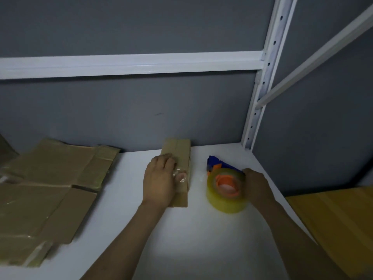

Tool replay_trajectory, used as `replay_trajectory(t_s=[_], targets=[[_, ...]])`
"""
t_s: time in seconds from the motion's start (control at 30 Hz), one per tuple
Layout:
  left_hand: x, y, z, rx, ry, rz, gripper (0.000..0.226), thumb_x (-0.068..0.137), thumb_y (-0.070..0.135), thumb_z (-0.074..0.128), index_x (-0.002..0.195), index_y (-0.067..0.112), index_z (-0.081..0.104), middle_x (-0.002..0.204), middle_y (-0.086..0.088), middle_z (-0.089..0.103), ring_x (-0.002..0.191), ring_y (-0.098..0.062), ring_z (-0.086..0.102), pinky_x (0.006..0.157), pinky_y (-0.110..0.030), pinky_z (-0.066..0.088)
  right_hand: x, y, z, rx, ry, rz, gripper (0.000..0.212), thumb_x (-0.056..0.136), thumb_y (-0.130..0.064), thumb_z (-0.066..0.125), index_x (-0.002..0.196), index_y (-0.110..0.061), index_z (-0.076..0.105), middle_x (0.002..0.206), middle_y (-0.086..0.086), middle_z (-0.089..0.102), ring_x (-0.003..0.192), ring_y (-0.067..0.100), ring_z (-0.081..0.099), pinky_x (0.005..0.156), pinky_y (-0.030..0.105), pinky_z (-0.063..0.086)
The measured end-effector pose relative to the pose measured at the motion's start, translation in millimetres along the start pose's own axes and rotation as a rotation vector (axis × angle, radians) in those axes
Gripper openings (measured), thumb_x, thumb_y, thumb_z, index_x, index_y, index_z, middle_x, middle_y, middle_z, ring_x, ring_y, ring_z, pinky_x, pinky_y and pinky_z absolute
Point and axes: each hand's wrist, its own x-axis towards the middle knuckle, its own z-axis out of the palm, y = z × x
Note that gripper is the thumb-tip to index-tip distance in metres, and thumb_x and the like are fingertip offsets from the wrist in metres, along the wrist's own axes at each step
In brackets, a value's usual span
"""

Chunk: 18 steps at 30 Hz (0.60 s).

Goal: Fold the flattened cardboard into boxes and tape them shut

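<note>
Head view, dim light. White worktop [181, 239] set against a grey wall [121, 27]. Small folded cardboard box [179, 152] lies on the worktop just below the middle of the view, at about 6 o'clock, its long axis running from 12 to 6 and its far end close to the wall. Left hand [159, 178] rests palm-down on the box from its 9 o'clock side, fingers laid over the top face. The thumb presses a shiny strip of clear tape [182, 179] onto the near part of the box. No grip round the box, only pressing. At 3 o'clock of the box and apart from it sits a tape dispenser [226, 190]: blue body towards 12 o'clock, orange hub, fat roll of clear tape facing the camera. Right hand [255, 183] holds the dispenser from its 3 o'clock side, fingers curled behind the roll. Whether the tape strip runs unbroken to the roll cannot be told. Stack of flattened cardboard [50, 178] lies at 8 to 9 o'clock of the view, well apart from the box, with old tape on some sheets. White shelf upright [266, 77] with punched holes stands at 2 o'clock, and a white rail [129, 64] crosses at 12 o'clock. Yellow wooden surface [333, 219] lies at 4 o'clock.
</note>
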Motion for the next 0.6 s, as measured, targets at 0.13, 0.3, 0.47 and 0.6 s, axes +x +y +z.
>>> replay_trajectory(t_s=[0.13, 0.3, 0.47, 0.6], targets=[[-10.0, 31.5, -10.7, -0.147, 0.098, 0.070, 0.034, 0.092, 0.040, 0.059, 0.106, 0.008, 0.063, 0.119, -0.010, 0.059, 0.103, -0.023, 0.055, 0.083, -0.025, 0.043, -14.7, -3.1, -0.4, 0.192, 0.141, -0.089, 0.016, 0.089, -0.021, 0.064, 0.096, -0.009, 0.057, 0.089, 0.005, 0.063, 0.075, 0.017, 0.055, 0.057, 0.019, 0.039], [-8.5, 77.8, -36.8, -0.601, -0.217, -0.256, 0.048, 0.087, 0.051, 0.059, 0.128, 0.027, 0.050, 0.115, 0.011, 0.063, 0.102, -0.007, 0.060, 0.087, -0.025, 0.051, -29.4, -31.5, -15.7, 0.650, 0.342, -0.181, 0.024, 0.082, -0.022, 0.073, 0.089, -0.012, 0.052, 0.078, 0.002, 0.058, 0.068, 0.013, 0.056, 0.054, 0.014, 0.043], [-1.5, 75.7, -66.7, -1.041, -0.201, -0.418, 0.045, 0.086, 0.004, 0.068, 0.127, 0.015, 0.052, 0.103, 0.008, 0.065, 0.081, 0.010, 0.064, 0.065, -0.011, 0.051, -24.0, -60.1, -54.7, 0.904, 0.065, -0.362, 0.052, 0.070, -0.026, 0.081, 0.107, -0.026, 0.045, 0.105, -0.009, 0.054, 0.095, 0.008, 0.057, 0.067, 0.012, 0.050], [-5.9, 64.6, -78.4, -1.063, -0.261, -0.335, 0.050, 0.088, 0.006, 0.065, 0.135, 0.016, 0.050, 0.117, 0.004, 0.066, 0.102, 0.000, 0.064, 0.083, -0.017, 0.052, -19.4, -67.6, -65.4, 0.920, -0.131, -0.585, 0.071, 0.062, -0.038, 0.078, 0.123, -0.055, 0.046, 0.128, -0.010, 0.057, 0.111, 0.010, 0.060, 0.081, 0.025, 0.054]])
